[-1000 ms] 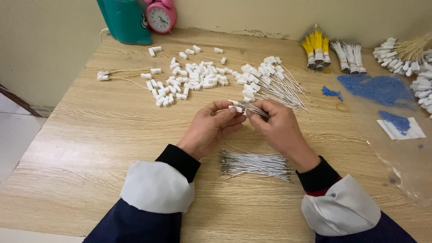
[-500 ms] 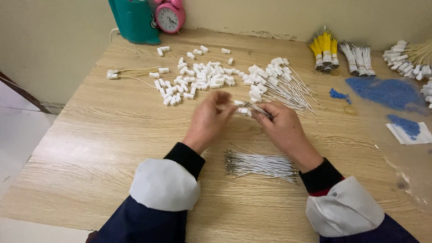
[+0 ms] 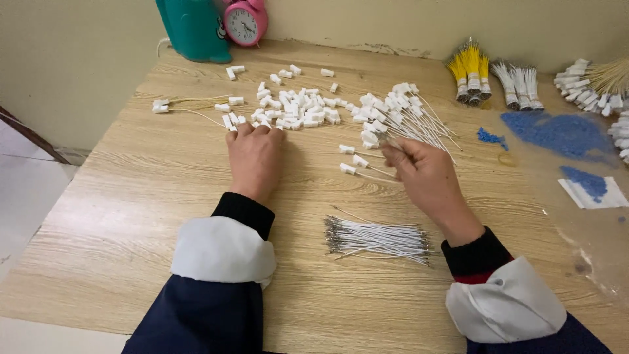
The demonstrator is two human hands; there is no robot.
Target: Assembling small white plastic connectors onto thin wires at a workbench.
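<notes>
Our left hand (image 3: 254, 156) lies flat, grip wide, fingertips touching loose white connectors (image 3: 298, 108); our right hand (image 3: 424, 177) grip pinches a thin wire (image 3: 395, 141) beside the finished pile (image 3: 400, 115).

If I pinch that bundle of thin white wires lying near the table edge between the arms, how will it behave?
The bundle of thin white wires will probably sag and splay, since the strands look slender and lie loose, with no tie visible. It seems light for its size. On the smooth wooden table, single strands would likely slide and scatter if pushed.

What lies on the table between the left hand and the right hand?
Between the left hand and right hand, three wired white connectors lie on the wooden table, seen in the head view.
</notes>
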